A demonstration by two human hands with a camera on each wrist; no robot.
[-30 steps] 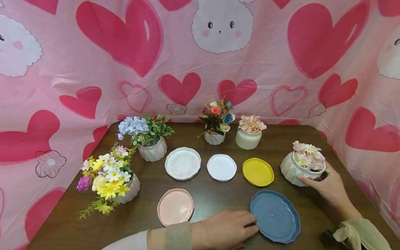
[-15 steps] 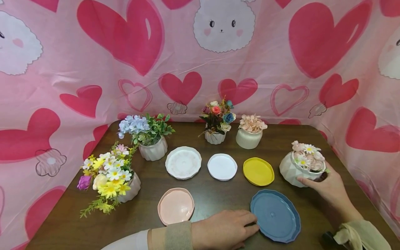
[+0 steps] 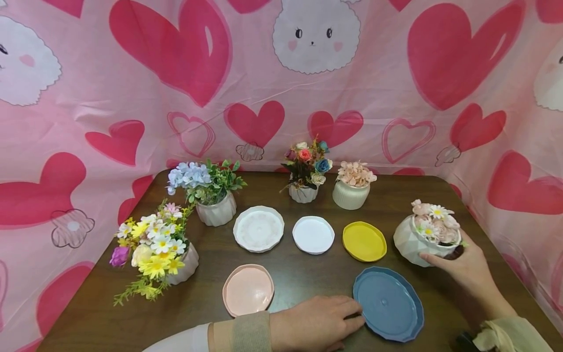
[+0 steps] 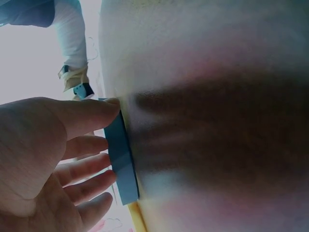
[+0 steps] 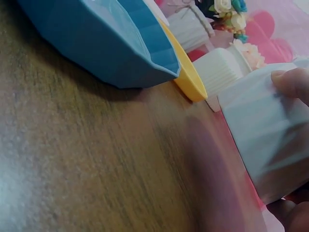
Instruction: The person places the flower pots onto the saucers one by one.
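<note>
My right hand [image 3: 467,264] grips a white faceted flower pot [image 3: 413,242] at the table's right side, thumb on the near face. Pale pink roses and small daisies [image 3: 436,223] fill the pot. In the right wrist view, the pot [image 5: 265,130] hangs tilted just above the tabletop. My left hand [image 3: 318,320] lies at the left rim of a dark blue saucer [image 3: 389,305]. Seen from the left wrist, the fingers [image 4: 87,169] are loosely extended, and their tips touch the saucer's side wall [image 4: 122,164].
A yellow saucer [image 3: 364,242], a small white one [image 3: 313,235], a larger white one [image 3: 258,230] and a pink one [image 3: 248,291] lie on the brown table [image 3: 303,278]. Potted flowers stand behind and left: peach [image 3: 352,195], mixed roses [image 3: 303,193], blue [image 3: 216,210], yellow-white [image 3: 184,266].
My right hand and the pot have shifted slightly down in the head view, and the pot leans a little more. The left hand and the blue saucer keep their places.
</note>
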